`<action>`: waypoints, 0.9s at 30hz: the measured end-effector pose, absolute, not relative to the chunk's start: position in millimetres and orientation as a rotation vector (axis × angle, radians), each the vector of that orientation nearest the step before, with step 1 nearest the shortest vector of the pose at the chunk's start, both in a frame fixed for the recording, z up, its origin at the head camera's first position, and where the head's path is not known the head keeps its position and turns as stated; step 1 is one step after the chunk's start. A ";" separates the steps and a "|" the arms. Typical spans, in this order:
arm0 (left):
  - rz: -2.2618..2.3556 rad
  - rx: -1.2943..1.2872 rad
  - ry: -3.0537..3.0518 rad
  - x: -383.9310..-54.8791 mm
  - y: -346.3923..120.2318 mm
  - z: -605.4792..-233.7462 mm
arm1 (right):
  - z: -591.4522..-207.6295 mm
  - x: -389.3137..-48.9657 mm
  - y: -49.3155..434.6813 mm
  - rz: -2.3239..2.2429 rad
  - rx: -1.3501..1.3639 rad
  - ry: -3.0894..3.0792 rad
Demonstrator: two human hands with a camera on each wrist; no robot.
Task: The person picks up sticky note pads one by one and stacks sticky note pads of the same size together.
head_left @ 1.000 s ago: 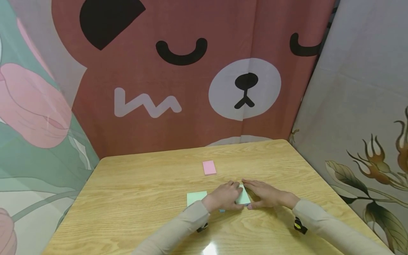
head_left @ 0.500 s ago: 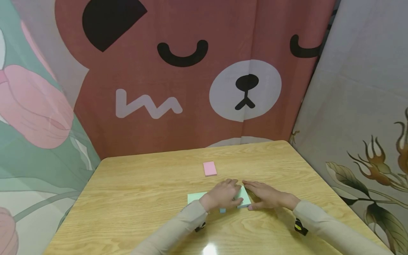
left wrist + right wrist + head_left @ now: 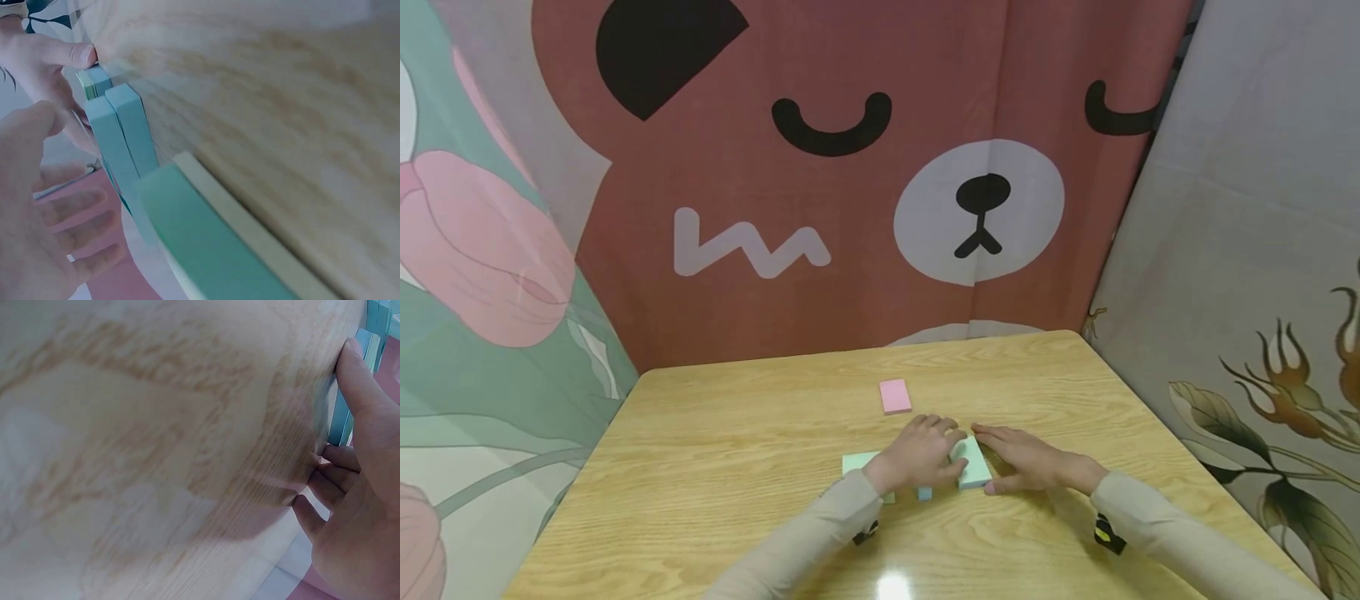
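In the head view my right hand (image 3: 1026, 458) rests on the table, thumb and fingertips at the right side of a mint-green sticky note pad (image 3: 974, 468) lying over a blue layer. My left hand (image 3: 919, 454) hovers just left of that pad, fingers loosely extended with nothing in them. Below it, mostly hidden in the head view, are blue pads (image 3: 128, 131), two layers thick in the left wrist view. Partly behind my left wrist lies another mint-green pad (image 3: 859, 462), on a pale yellow one (image 3: 225, 209).
A pink sticky note pad (image 3: 895, 397) lies farther back on the wooden table (image 3: 737, 467). A bear-print curtain (image 3: 850, 208) hangs behind the table, with patterned cloths at both sides.
My left hand has drawn back leftward and lifted off the mint-green pad at the right, uncovering more of it and of the blue pads. My right hand stays at the pad's side.
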State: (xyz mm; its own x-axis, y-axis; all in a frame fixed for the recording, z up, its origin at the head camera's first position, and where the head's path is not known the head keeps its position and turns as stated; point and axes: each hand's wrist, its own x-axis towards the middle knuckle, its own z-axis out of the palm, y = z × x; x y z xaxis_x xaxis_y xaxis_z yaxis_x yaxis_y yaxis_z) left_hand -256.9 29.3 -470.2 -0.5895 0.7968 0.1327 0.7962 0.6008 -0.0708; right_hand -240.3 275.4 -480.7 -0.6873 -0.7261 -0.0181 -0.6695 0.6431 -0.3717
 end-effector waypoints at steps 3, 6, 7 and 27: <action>0.023 -1.307 -2.646 -260.0 26.6 -468.8 | -479.9 -240.3 275.3 -0.515 -1.154 2.697; 0.032 -1.271 -2.632 -262.8 23.2 -468.0 | -480.5 -240.9 275.5 -0.512 -1.155 2.698; 0.033 -1.259 -2.628 -263.8 21.8 -468.1 | -481.0 -241.2 275.6 -0.510 -1.155 2.699; -0.017 -1.078 -2.621 -278.6 -7.2 -471.7 | -481.8 -241.5 275.8 -0.495 -1.147 2.705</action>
State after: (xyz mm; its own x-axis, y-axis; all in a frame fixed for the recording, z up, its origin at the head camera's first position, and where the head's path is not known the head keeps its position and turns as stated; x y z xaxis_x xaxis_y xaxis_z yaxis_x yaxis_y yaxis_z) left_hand -278.6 -7.2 -471.7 -0.6704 0.6853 0.2846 0.6889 0.7173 -0.1046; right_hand -241.5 275.8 -481.8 -0.6921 -0.7215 -0.0197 -0.6678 0.6505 -0.3617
